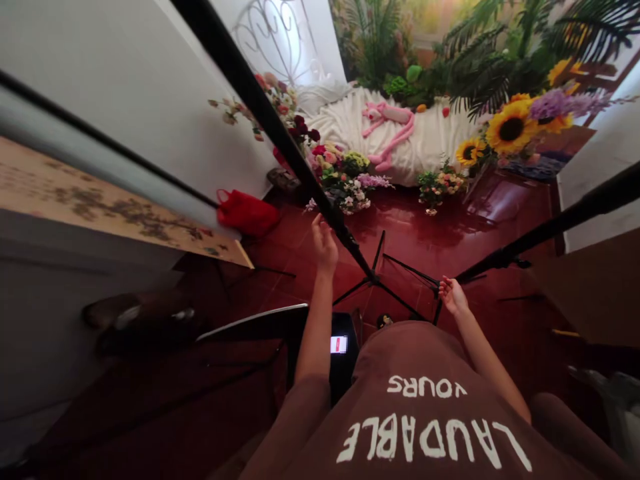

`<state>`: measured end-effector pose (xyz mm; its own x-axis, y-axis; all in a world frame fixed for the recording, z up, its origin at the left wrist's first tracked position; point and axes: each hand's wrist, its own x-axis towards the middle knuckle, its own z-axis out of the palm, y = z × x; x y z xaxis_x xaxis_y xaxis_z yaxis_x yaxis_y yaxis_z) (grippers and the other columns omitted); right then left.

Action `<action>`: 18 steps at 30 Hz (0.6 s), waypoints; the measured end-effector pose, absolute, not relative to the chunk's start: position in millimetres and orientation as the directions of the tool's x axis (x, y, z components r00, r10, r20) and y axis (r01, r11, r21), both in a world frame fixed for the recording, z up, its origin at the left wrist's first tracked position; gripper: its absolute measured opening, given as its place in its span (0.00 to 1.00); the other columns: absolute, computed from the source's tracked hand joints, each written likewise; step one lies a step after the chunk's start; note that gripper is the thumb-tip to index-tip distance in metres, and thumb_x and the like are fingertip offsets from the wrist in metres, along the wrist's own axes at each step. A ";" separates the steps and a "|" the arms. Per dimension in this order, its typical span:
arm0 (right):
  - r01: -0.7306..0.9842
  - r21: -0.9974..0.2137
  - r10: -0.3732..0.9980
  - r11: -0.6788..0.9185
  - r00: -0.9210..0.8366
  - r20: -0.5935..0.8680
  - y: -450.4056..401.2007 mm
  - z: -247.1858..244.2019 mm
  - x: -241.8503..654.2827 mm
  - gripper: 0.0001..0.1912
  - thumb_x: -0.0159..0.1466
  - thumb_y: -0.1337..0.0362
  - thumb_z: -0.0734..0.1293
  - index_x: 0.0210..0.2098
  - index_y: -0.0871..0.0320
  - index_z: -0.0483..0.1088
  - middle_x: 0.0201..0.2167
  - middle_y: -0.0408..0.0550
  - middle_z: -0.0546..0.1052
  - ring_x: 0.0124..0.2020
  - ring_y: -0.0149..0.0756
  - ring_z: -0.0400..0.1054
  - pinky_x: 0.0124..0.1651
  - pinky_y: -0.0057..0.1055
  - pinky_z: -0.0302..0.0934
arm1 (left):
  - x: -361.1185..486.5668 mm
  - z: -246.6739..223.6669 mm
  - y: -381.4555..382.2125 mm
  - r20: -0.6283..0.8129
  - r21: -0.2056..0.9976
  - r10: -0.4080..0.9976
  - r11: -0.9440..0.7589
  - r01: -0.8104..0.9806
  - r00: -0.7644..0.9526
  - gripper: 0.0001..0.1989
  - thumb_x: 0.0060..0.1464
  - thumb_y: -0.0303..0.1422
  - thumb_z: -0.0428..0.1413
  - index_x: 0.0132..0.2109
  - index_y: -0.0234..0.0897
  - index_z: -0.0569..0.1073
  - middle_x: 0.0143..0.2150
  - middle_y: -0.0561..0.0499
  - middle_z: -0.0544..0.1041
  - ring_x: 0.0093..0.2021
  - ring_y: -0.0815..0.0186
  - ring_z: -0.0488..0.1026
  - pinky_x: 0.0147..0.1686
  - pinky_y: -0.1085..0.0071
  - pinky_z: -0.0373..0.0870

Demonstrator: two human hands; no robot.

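My left hand (325, 243) is raised left of centre, beside a black stand pole (300, 163) that slants down to a tripod base (373, 279). Its fingers are loosely bent and apart, and nothing shows in them. My right hand (453, 295) is lower, at right of centre, near the lower end of a second black pole (500, 257). Those fingers are half curled and spread, with nothing visible in them. A small gap seems to lie between each hand and its pole. A lit screen (339, 344) shows just right of my left forearm.
Ahead, a white draped cloth (345, 123) carries a pink plush toy (387, 123). Flowers (345, 173) and sunflowers (510, 127) stand around it. A red bag (249, 213) sits by the left wall. A painted scroll panel (125, 207) stretches along the left. Thin tripod legs spread over the red floor (300, 233).
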<state>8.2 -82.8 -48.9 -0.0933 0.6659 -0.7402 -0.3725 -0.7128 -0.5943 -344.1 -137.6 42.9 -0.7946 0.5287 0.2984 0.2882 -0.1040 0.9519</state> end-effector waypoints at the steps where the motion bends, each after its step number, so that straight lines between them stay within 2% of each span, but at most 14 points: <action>1: -0.344 -0.601 0.667 -0.721 -0.112 -0.736 -83.4 -48.2 -0.1 0.06 0.61 0.70 0.60 0.32 0.56 0.67 0.17 0.39 0.72 0.15 0.23 0.65 0.18 0.17 0.61 | -341.4 42.4 -133.0 0.297 0.953 0.523 -0.111 0.281 -0.799 0.31 0.57 0.58 0.43 0.53 0.38 0.67 0.52 0.43 0.72 0.52 0.65 0.71 0.48 0.71 0.69; 7: -0.172 -0.556 0.581 -0.813 -0.298 -0.758 -86.6 -33.1 -62.2 0.09 0.64 0.69 0.57 0.33 0.57 0.68 0.18 0.40 0.73 0.16 0.23 0.65 0.19 0.16 0.61 | -333.6 37.0 -118.5 0.311 0.950 0.548 -0.191 0.246 -0.776 0.32 0.59 0.58 0.39 0.51 0.38 0.69 0.42 0.44 0.76 0.40 0.67 0.73 0.41 0.70 0.69; 11: -0.033 -0.450 0.389 -0.892 -0.561 -0.730 -86.5 -8.7 -125.5 0.11 0.68 0.65 0.56 0.34 0.59 0.69 0.19 0.42 0.73 0.17 0.24 0.66 0.20 0.17 0.60 | -335.0 35.2 -121.4 0.284 0.959 0.561 -0.158 0.236 -0.778 0.33 0.56 0.60 0.39 0.46 0.37 0.72 0.36 0.45 0.76 0.32 0.67 0.71 0.35 0.70 0.67; 14: 0.049 -0.402 0.242 -0.914 -0.731 -0.638 -88.0 13.7 -175.6 0.15 0.69 0.57 0.56 0.33 0.59 0.68 0.19 0.42 0.73 0.17 0.25 0.65 0.18 0.18 0.58 | -338.3 27.0 -123.5 0.258 0.966 0.575 -0.138 0.218 -0.776 0.34 0.54 0.62 0.40 0.42 0.37 0.72 0.34 0.45 0.76 0.32 0.67 0.71 0.34 0.70 0.67; 18: 0.047 -0.355 0.150 -0.934 -0.849 -0.507 -90.8 37.3 -221.6 0.20 0.67 0.50 0.58 0.26 0.57 0.61 0.16 0.38 0.66 0.14 0.23 0.58 0.13 0.17 0.46 | -342.5 8.0 -122.8 0.241 0.970 0.593 -0.154 0.186 -0.768 0.33 0.53 0.62 0.42 0.40 0.36 0.71 0.37 0.44 0.76 0.35 0.67 0.73 0.38 0.70 0.68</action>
<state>-221.6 -90.8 37.3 -0.8486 0.1497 -0.5075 0.0473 -0.9339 -0.3545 -342.5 -122.8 8.0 -0.7682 0.5930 0.2413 0.1858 -0.1543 0.9704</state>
